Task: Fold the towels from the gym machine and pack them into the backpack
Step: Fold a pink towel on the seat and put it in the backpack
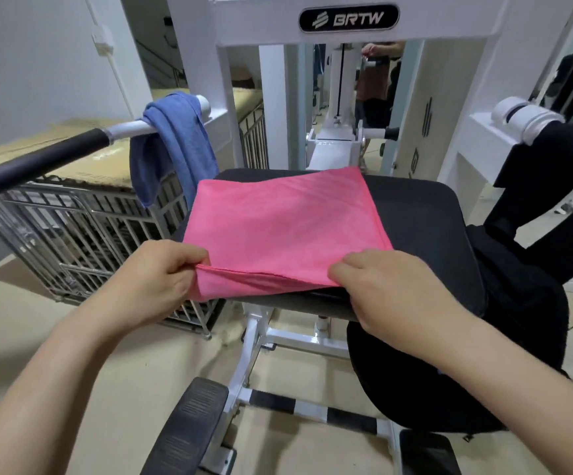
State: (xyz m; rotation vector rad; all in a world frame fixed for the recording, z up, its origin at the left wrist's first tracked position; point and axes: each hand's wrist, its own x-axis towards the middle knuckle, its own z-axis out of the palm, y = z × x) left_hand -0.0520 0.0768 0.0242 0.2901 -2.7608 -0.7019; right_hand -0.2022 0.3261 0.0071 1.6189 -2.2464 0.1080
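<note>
pink towel point(285, 221) on black seat pad point(422, 214), white gym machine point(240, 32) behind.

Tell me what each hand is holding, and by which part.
Both hold the pink towel by its near edge: the left hand pinches the near-left corner, the right hand grips the near-right corner.

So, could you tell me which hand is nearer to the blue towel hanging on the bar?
Left. The left hand pinches the near left corner of the pink towel, below the blue towel; the right hand holds its near right corner, farther off.
</note>
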